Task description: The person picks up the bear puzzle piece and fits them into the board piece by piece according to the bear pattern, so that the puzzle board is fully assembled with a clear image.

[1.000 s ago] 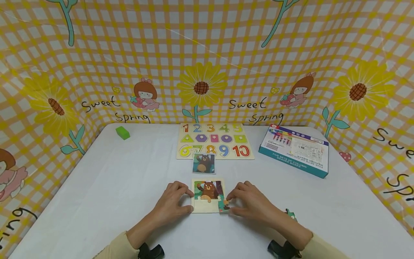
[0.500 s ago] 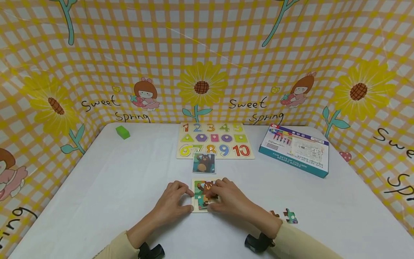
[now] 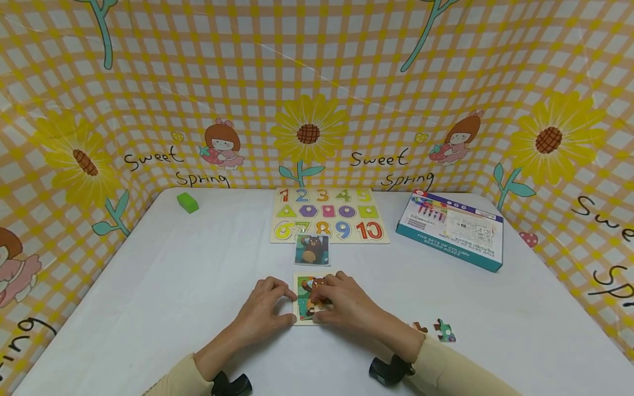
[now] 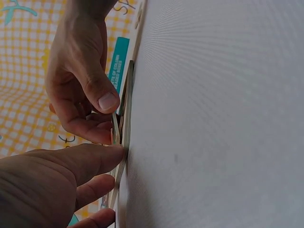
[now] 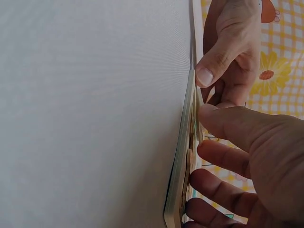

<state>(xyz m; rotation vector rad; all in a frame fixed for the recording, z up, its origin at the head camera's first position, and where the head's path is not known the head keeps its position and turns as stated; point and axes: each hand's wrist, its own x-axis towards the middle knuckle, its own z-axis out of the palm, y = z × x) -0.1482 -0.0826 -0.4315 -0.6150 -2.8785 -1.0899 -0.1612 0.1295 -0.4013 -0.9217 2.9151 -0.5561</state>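
Observation:
A small wooden jigsaw board (image 3: 303,323) with a brown bear picture lies before me on the table. My left hand (image 3: 262,308) holds the board's left edge, its thumb near the front corner and fingertips further back. Over the lower left of the board, my right hand (image 3: 350,302) pinches a green and brown puzzle piece (image 3: 304,312) between thumb and fingers, hiding the board's right side. In the left wrist view the piece (image 4: 115,128) stands slightly tilted off the board's face. Two loose puzzle pieces, a green one (image 3: 445,331) and a brown one (image 3: 420,327), lie beside my right forearm.
Behind the jigsaw board lies a bear picture card (image 3: 312,251), overlapping the front edge of a wooden number board (image 3: 274,220). A flat teal-sided box (image 3: 451,234) sits at the back right. At the back left is a green block (image 3: 187,203). Patterned cloth surrounds the table.
My right hand has carried the puzzle piece left, from the board's lower right corner to its lower left. The loose pieces came into view beside the forearm. My left hand stays put.

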